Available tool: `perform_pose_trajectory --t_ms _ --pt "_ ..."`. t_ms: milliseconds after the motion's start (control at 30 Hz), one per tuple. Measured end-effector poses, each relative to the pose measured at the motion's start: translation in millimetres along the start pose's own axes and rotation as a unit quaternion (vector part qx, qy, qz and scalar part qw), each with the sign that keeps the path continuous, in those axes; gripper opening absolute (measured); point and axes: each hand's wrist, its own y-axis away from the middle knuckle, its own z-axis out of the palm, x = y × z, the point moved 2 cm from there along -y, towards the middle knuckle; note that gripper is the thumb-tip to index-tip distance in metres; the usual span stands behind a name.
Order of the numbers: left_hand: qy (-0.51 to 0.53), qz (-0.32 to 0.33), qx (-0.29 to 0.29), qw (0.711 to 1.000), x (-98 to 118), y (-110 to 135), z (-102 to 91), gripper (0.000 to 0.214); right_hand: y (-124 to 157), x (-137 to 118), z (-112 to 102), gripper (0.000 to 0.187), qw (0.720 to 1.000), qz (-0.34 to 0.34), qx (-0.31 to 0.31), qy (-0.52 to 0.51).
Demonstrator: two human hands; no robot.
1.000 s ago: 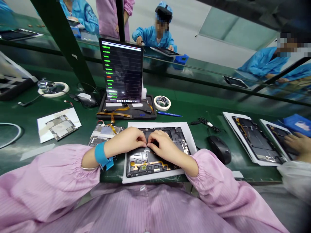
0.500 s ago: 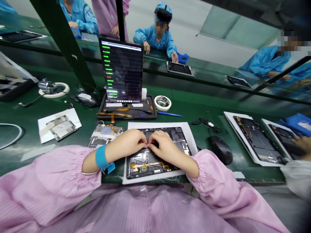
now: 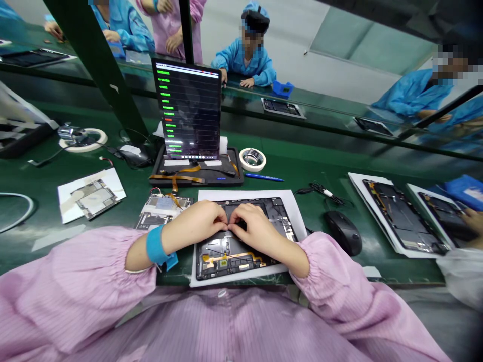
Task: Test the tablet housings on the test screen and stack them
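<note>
An opened tablet housing (image 3: pixel 241 246) lies inner side up on a white sheet (image 3: pixel 296 211) in front of me, showing an orange flex cable (image 3: pixel 241 255) and small boards. Over its middle my left hand (image 3: pixel 206 219) and my right hand (image 3: pixel 252 224) meet, thumbs and forefingers pinched together at the fingertips. Whatever sits between the fingertips is too small or hidden to name. A blue wrist strap (image 3: pixel 155 245) is round my left wrist. Left of the housing, partly behind my left forearm, lies a circuit board with a battery (image 3: pixel 154 219).
A lit tablet screen (image 3: pixel 190 110) stands in a black tray (image 3: pixel 230 176) behind the work. Nearby are a tape roll (image 3: pixel 252 159), a blue pen (image 3: pixel 264 177), a black mouse (image 3: pixel 342 232) and another opened housing (image 3: pixel 402 216). A co-worker's hand (image 3: pixel 473 220) is at the far right.
My hands stay pinched at almost the same spot. Across the bench, a co-worker in blue has drawn a hand back from a tablet housing.
</note>
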Motion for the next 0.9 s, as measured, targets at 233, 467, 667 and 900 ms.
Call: perform_pose_trajectory --t_ms 233,467,667,900 --pt "-0.021 0.008 0.002 1.000 2.0 1.2 0.6 0.020 -0.8 0.7 0.2 0.007 1.000 0.003 -0.001 0.000" --pt "-0.058 0.006 0.013 0.998 8.2 3.4 0.2 0.021 -0.5 0.8 0.3 0.008 1.000 0.003 -0.004 -0.003" --pt "-0.073 -0.004 0.021 0.997 8.5 3.9 -0.2 0.022 -0.2 1.1 0.6 0.011 1.000 -0.016 -0.006 -0.015" --pt "0.020 -0.007 -0.023 1.000 -0.1 1.2 -5.5 0.019 -0.3 1.1 0.8 0.004 1.000 -0.020 -0.009 -0.015"
